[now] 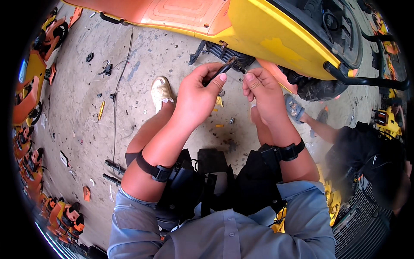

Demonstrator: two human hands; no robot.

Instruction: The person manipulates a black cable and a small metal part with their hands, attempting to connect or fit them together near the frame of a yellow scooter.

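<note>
My left hand [203, 84] is closed around a dark, elongated tool-like piece [224, 68] with a rounded, brownish end; its exact kind is unclear. Close by on the right, my right hand [263, 86] pinches something small and dark [243, 70] between thumb and fingers, too small to name. Whether the two pieces touch cannot be made out. Both hands are raised in front of the yellow and orange body of a scooter [254, 26]. Just behind my hands is a black ribbed part [228, 52] under that body.
A co-worker in dark clothes [366, 159] crouches at the right, one foot in a grey clog [294, 108]. A long black cable [115, 112], a yellow strip [101, 110] and small parts lie on the concrete floor [86, 142]. More orange vehicles [32, 86] line the left edge.
</note>
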